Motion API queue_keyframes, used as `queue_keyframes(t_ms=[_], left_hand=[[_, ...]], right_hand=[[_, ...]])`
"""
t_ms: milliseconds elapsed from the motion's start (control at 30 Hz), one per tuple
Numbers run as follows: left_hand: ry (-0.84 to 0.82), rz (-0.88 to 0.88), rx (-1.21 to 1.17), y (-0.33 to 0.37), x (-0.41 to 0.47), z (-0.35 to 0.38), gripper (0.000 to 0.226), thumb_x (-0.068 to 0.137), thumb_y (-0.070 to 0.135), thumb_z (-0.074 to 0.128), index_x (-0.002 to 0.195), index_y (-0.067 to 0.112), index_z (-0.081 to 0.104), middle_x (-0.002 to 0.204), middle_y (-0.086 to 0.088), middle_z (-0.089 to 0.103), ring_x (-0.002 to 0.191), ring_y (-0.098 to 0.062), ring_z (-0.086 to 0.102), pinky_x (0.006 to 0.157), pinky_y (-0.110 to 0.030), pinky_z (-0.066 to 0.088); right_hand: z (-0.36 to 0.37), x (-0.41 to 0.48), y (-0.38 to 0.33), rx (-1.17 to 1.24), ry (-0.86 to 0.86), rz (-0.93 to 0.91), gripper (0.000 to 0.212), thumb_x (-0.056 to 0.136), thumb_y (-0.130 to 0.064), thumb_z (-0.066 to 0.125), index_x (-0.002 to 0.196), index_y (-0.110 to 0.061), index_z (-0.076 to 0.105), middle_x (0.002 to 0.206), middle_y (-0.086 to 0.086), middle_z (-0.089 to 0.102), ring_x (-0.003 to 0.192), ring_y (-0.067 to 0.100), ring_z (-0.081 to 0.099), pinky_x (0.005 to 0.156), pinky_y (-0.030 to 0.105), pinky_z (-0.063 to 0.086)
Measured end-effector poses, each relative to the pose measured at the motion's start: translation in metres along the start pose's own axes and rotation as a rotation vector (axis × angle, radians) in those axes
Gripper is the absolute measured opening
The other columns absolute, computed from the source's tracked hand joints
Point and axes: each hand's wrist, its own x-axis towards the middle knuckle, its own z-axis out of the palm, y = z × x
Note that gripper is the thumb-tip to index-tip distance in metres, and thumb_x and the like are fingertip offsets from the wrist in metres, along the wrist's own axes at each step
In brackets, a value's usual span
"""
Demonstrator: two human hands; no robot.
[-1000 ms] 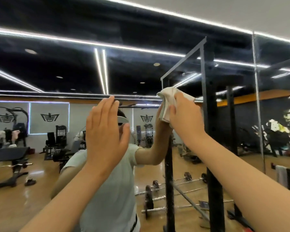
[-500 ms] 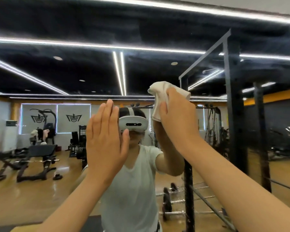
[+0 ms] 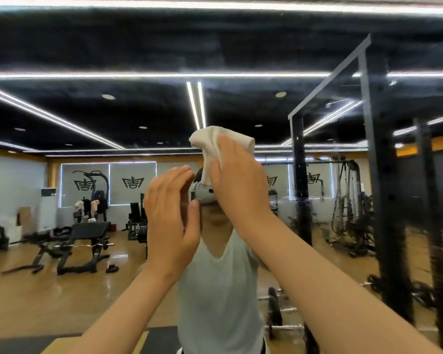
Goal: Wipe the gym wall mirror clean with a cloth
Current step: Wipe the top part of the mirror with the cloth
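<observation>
Filling the whole view, mirror reflected a dark ceiling with light strips and a wood floor. Black rack stood at right in the reflection, bench at left, well apart. Person's reflection, pale top, sat centre, mostly behind both arms. Right grip was raised at centre, thumb and fingers clamping bunched white cloth against the glass, above the reflected head. Left grip, just beside and lower, held nothing: fingers straight, together, palm toward glass. Contact with the glass was not discernible.
</observation>
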Motion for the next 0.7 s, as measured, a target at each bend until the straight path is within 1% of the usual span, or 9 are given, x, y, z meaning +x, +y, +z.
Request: queue_keyframes(t_ms=[67, 133, 233, 333, 433, 500, 600, 633, 700], left_hand=[[0.037, -0.045, -0.077, 0.004, 0.005, -0.004, 0.039, 0.091, 0.007, 0.054, 0.129, 0.006, 0.054, 0.130, -0.005, 0.053, 0.125, -0.008, 0.043, 0.109, -0.025, 0.033], [0.064, -0.038, -0.148, 0.013, 0.018, -0.008, 0.030, 0.093, 0.009, 0.051, 0.123, 0.010, 0.055, 0.121, -0.003, 0.054, 0.117, 0.001, 0.045, 0.101, -0.015, 0.035], [-0.009, 0.060, -0.164, 0.026, 0.044, -0.003, 0.018, 0.097, 0.012, 0.048, 0.112, 0.016, 0.057, 0.106, 0.004, 0.056, 0.101, -0.001, 0.052, 0.089, -0.011, 0.038], [-0.103, 0.011, -0.143, 0.033, 0.064, 0.007, 0.016, 0.094, 0.006, 0.058, 0.106, 0.015, 0.061, 0.099, 0.008, 0.058, 0.093, -0.001, 0.055, 0.083, -0.008, 0.042], [-0.077, -0.059, -0.102, 0.036, 0.072, 0.009, 0.010, 0.089, 0.008, 0.068, 0.095, 0.014, 0.063, 0.089, 0.006, 0.062, 0.083, -0.004, 0.059, 0.076, -0.011, 0.047], [-0.083, -0.095, -0.099, 0.037, 0.076, 0.007, 0.008, 0.087, 0.014, 0.070, 0.090, 0.012, 0.063, 0.084, 0.003, 0.063, 0.079, -0.007, 0.060, 0.073, -0.013, 0.049], [-0.139, -0.152, -0.072, 0.041, 0.083, 0.007, 0.023, 0.083, 0.030, 0.073, 0.087, 0.011, 0.061, 0.082, 0.001, 0.062, 0.078, -0.012, 0.060, 0.071, -0.021, 0.051], [-0.158, -0.156, -0.036, 0.043, 0.084, 0.008, 0.026, 0.081, 0.031, 0.074, 0.087, 0.011, 0.059, 0.082, 0.000, 0.060, 0.077, -0.012, 0.058, 0.070, -0.024, 0.051], [-0.187, -0.145, 0.045, 0.044, 0.087, 0.011, 0.027, 0.077, 0.025, 0.078, 0.087, 0.014, 0.056, 0.083, 0.002, 0.057, 0.075, -0.012, 0.055, 0.068, -0.024, 0.049]], right_hand=[[0.000, 0.000, 0.006, 0.032, 0.037, -0.039, 0.029, 0.092, -0.022, 0.057, 0.115, -0.005, 0.060, 0.086, 0.007, 0.063, 0.061, 0.012, 0.054, 0.047, 0.013, 0.035], [0.000, 0.000, 0.011, 0.077, 0.064, -0.080, 0.025, 0.092, -0.018, 0.061, 0.113, -0.005, 0.059, 0.084, 0.006, 0.061, 0.060, 0.009, 0.048, 0.045, 0.011, 0.031], [0.001, 0.000, 0.014, 0.136, 0.069, -0.051, 0.026, 0.092, -0.018, 0.063, 0.114, -0.006, 0.058, 0.088, 0.008, 0.062, 0.063, 0.014, 0.055, 0.047, 0.022, 0.043], [0.001, -0.001, 0.015, 0.146, 0.062, -0.047, 0.028, 0.095, -0.020, 0.059, 0.119, -0.005, 0.058, 0.090, 0.007, 0.064, 0.065, 0.009, 0.051, 0.054, 0.013, 0.037], [-0.006, 0.001, 0.016, 0.154, -0.037, -0.003, 0.032, 0.098, -0.025, 0.056, 0.127, -0.011, 0.055, 0.097, 0.000, 0.061, 0.071, 0.004, 0.046, 0.053, 0.006, 0.028], [-0.013, 0.002, 0.017, 0.214, -0.125, 0.010, 0.035, 0.096, -0.028, 0.058, 0.129, -0.014, 0.052, 0.101, -0.003, 0.060, 0.077, 0.006, 0.052, 0.060, 0.009, 0.037], [-0.028, -0.003, 0.022, 0.409, -0.240, 0.040, 0.031, 0.093, -0.022, 0.060, 0.122, -0.016, 0.055, 0.102, -0.005, 0.058, 0.085, 0.006, 0.055, 0.072, 0.016, 0.043], [-0.033, -0.009, 0.028, 0.415, -0.219, 0.014, 0.028, 0.092, -0.022, 0.061, 0.119, -0.016, 0.056, 0.104, -0.004, 0.058, 0.090, 0.005, 0.053, 0.077, 0.013, 0.041], [-0.038, -0.022, 0.043, 0.262, -0.069, -0.062, 0.029, 0.091, -0.026, 0.059, 0.117, -0.013, 0.058, 0.111, -0.001, 0.056, 0.103, 0.006, 0.049, 0.090, 0.007, 0.034]])
